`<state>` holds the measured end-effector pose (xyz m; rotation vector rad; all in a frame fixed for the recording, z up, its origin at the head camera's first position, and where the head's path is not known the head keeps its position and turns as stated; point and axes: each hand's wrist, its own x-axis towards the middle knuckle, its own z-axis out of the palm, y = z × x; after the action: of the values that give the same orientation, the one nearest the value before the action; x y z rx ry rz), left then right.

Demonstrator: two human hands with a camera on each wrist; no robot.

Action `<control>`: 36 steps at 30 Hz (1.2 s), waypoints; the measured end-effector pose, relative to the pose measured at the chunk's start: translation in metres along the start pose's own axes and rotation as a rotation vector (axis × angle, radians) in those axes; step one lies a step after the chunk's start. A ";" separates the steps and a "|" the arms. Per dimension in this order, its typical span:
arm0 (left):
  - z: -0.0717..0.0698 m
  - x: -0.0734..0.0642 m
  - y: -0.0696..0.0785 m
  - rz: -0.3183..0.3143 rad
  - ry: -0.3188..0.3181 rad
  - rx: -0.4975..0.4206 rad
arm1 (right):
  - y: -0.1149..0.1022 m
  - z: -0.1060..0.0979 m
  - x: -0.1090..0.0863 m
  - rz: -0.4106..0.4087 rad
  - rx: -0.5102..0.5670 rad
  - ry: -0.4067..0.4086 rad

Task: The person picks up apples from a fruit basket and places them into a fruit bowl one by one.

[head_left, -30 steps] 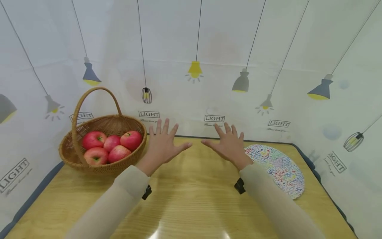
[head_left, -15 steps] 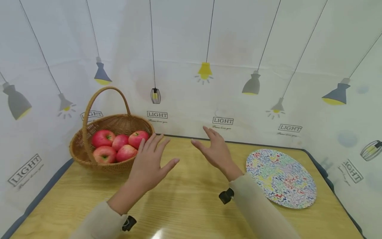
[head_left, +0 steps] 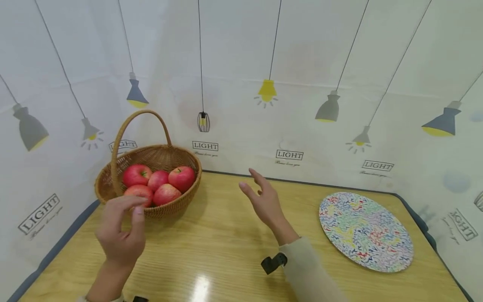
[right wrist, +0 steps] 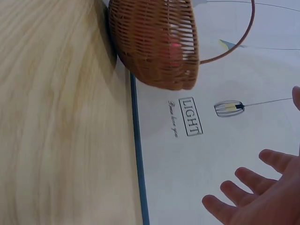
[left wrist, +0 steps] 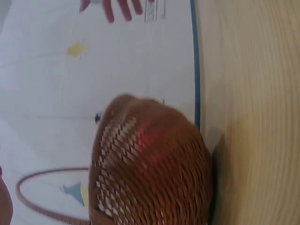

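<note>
A brown wicker basket [head_left: 181, 205] with a tall arched handle stands at the back left of the table. Several red apples [head_left: 166, 194] lie inside it. My left hand [head_left: 120, 230] hovers in front of the basket, thumb and fingers bent and nothing held; its fingertips overlap the basket's near rim in the head view, and contact cannot be told. Over the middle of the table is my right hand [head_left: 266, 203], holding nothing, its fingers spread in the right wrist view. Woven slats hide most of the apples in both wrist views.
A round flat mat [head_left: 366, 233] with a multicoloured speckled pattern lies at the right of the wooden table [head_left: 219, 260]. A white cloth [head_left: 234, 100] printed with lamps rises behind the table and at both sides.
My left hand has come back and left, toward the basket's near side, its fingers bending from spread. The right hand has moved slightly left and nearer. The head view has turned left.
</note>
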<state>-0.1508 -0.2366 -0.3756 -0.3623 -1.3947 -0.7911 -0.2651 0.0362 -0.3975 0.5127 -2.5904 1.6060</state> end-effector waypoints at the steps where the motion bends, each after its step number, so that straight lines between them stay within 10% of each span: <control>1: -0.003 0.002 -0.003 -0.025 0.056 0.012 | 0.000 0.003 -0.001 0.001 0.022 -0.005; 5: -0.018 0.010 -0.020 -0.177 0.188 0.150 | -0.001 0.014 -0.003 -0.009 0.080 -0.019; 9: -0.041 0.016 -0.042 -0.396 0.170 0.302 | 0.003 0.020 -0.007 -0.023 0.146 -0.055; 13: -0.062 0.025 -0.066 -0.553 -0.026 0.405 | 0.010 0.019 -0.013 -0.051 0.206 -0.081; 21: -0.081 0.044 -0.113 -0.818 -0.677 0.439 | 0.017 0.015 -0.014 -0.118 0.212 -0.100; 29: -0.083 0.025 -0.171 -0.882 -0.776 0.370 | 0.020 0.020 -0.013 -0.113 0.206 -0.110; 36: -0.095 0.016 -0.187 -1.035 -0.752 0.228 | 0.023 0.032 -0.010 -0.099 0.198 -0.145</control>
<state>-0.2086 -0.4348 -0.4178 0.3399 -2.4081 -1.3794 -0.2584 0.0198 -0.4341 0.7850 -2.4693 1.8676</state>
